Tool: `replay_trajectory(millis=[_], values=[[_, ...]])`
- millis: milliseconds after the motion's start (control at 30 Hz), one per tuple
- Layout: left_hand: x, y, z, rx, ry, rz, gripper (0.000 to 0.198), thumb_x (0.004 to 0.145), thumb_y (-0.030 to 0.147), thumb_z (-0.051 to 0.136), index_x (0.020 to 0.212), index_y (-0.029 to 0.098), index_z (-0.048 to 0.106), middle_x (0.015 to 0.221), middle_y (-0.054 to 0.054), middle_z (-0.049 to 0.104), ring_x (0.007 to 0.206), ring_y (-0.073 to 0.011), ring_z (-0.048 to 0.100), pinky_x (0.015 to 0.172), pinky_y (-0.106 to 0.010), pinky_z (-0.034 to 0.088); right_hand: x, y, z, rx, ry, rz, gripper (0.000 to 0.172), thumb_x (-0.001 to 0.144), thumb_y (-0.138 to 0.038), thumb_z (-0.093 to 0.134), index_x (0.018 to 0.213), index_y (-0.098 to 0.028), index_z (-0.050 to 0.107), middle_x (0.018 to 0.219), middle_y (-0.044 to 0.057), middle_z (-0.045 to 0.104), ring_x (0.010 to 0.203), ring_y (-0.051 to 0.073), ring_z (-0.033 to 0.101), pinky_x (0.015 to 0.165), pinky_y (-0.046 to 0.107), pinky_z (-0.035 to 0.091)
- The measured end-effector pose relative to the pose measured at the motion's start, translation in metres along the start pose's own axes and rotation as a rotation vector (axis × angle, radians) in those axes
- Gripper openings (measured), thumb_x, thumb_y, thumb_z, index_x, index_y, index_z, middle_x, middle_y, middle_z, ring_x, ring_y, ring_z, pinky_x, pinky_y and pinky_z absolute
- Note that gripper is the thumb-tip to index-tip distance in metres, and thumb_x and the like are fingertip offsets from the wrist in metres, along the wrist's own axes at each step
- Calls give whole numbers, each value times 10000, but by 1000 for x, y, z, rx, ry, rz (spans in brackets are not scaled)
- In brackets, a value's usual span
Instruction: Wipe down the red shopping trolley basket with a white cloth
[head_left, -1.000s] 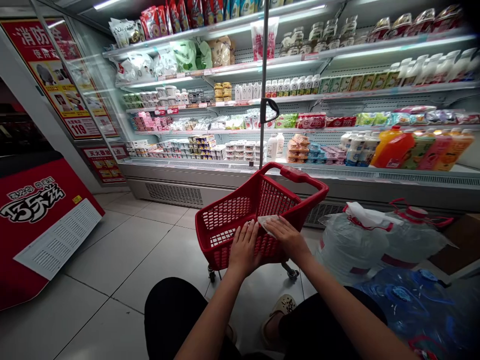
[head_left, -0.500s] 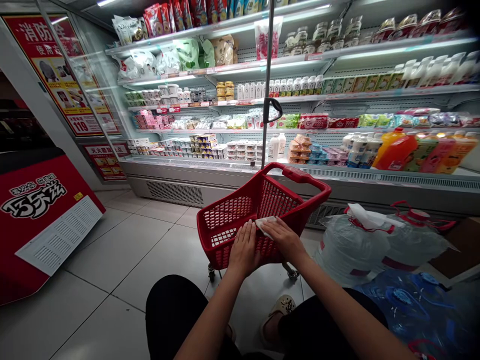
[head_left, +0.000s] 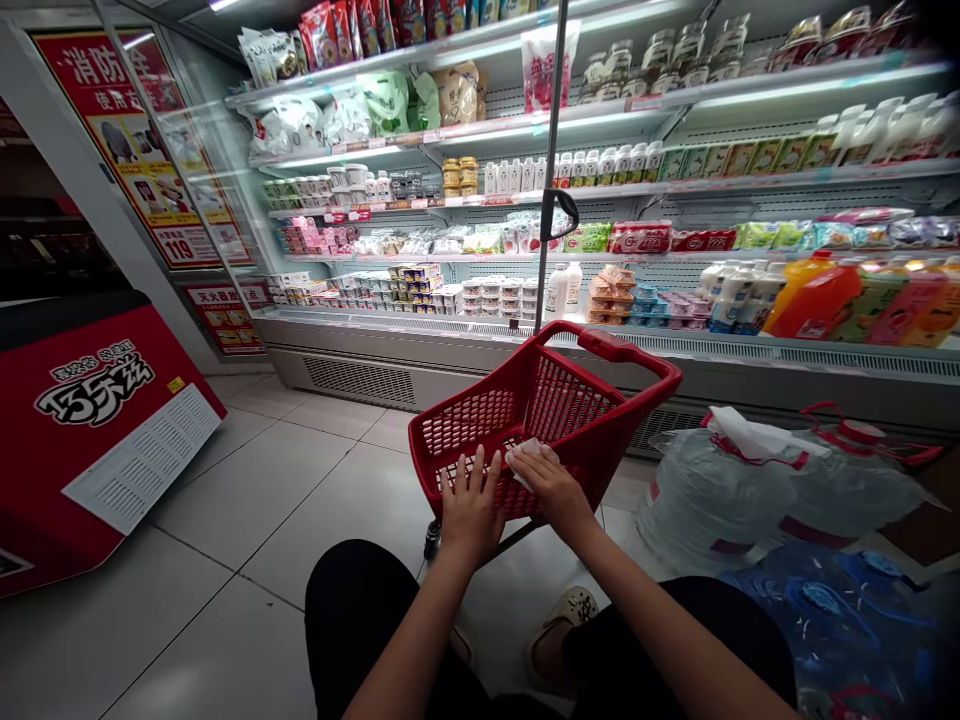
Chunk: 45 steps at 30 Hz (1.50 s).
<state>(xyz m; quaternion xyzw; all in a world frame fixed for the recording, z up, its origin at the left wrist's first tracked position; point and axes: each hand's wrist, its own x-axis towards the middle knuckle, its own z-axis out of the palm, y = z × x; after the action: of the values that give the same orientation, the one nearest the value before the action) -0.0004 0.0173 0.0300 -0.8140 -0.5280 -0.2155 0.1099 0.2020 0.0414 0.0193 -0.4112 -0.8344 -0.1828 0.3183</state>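
Observation:
A red plastic shopping cart [head_left: 471, 412] with mesh sides stands on its wheels right before my knees. My left hand [head_left: 472, 510] is at its near side, fingers spread and stretched upward, with nothing in it. Against the near rim, my right hand [head_left: 551, 485] presses a folded white cloth [head_left: 531, 452], which shows beyond the fingertips. Whether the cloth is fabric or paper I cannot tell. The basket holds nothing that I can see.
A lit dairy cooler [head_left: 465, 345] runs along the back, its glass door handle [head_left: 559, 214] behind the cart. Large water jugs [head_left: 712, 490] stand on the right floor. To the left is a red freezer [head_left: 150, 340]. Pale floor tiles [head_left: 255, 550] lie between.
My left hand has shifted left and down along the cart, and its fingers have spread. My right hand with the cloth stays near the rim. The view has turned slightly left.

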Motion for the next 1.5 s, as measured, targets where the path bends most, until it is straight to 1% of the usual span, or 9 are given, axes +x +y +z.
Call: replay_trajectory(millis=[267,333,500,600,733,900,1167,1267,1500], values=[[-2,7,-3,35,3,-12,1001,884,216,619,1693,334,41,1742,-94,235,1519,-463,336,1177,-757,263,-29,68,-41,-69,86,128,682,915,9,408,1551,-221,495,1498,83,621,1412,226,561,1257,517,376],[-1,9,-2,44,3,-19,994,883,221,626,1694,330,60,1739,-96,246,1522,-465,330,1184,-759,247,-28,60,-33,-56,82,138,684,904,16,420,1548,-202,501,1493,92,625,1420,234,554,1258,516,375],[3,9,1,99,-40,-33,968,883,261,644,1691,321,115,1732,-98,265,1529,-462,321,1179,-756,263,-9,1,2,18,31,60,682,898,14,462,1552,-175,496,1516,96,603,1442,218,528,1257,462,384],[3,3,-1,136,-46,-20,916,910,276,615,1689,315,136,1735,-87,256,1537,-445,318,1181,-726,296,-5,-6,3,43,1,1,716,908,6,472,1590,-211,444,1539,70,583,1453,204,513,1278,448,348],[-6,-9,-4,126,-17,47,877,944,310,598,1690,304,139,1744,-55,233,1566,-406,277,1229,-652,288,-17,33,-21,17,5,36,691,938,-9,450,1593,-231,437,1545,57,577,1444,209,525,1293,481,316],[-24,-19,-3,143,52,-11,884,934,288,623,1674,401,154,1748,5,219,1569,-462,232,1224,-717,235,-30,64,-32,-15,60,174,683,942,9,376,1578,-222,462,1543,64,579,1462,224,504,1279,525,336],[-23,-7,-7,150,43,-71,895,927,206,613,1676,380,154,1744,-17,232,1555,-457,271,1223,-712,247,-4,-29,15,97,67,56,695,913,14,443,1575,-196,470,1516,89,603,1439,216,531,1257,469,394],[-23,-8,-8,161,40,-74,898,924,177,605,1674,384,158,1737,-28,257,1531,-441,330,1217,-701,273,-1,-41,18,105,47,15,686,926,1,464,1582,-199,456,1529,77,591,1443,213,527,1262,453,387],[-23,-12,-10,213,8,-36,881,941,143,550,1676,392,132,1719,-26,309,1416,-422,494,1171,-682,362,-28,37,-17,6,33,95,683,986,-53,428,1634,-259,365,1583,54,533,1473,226,489,1282,503,340]])
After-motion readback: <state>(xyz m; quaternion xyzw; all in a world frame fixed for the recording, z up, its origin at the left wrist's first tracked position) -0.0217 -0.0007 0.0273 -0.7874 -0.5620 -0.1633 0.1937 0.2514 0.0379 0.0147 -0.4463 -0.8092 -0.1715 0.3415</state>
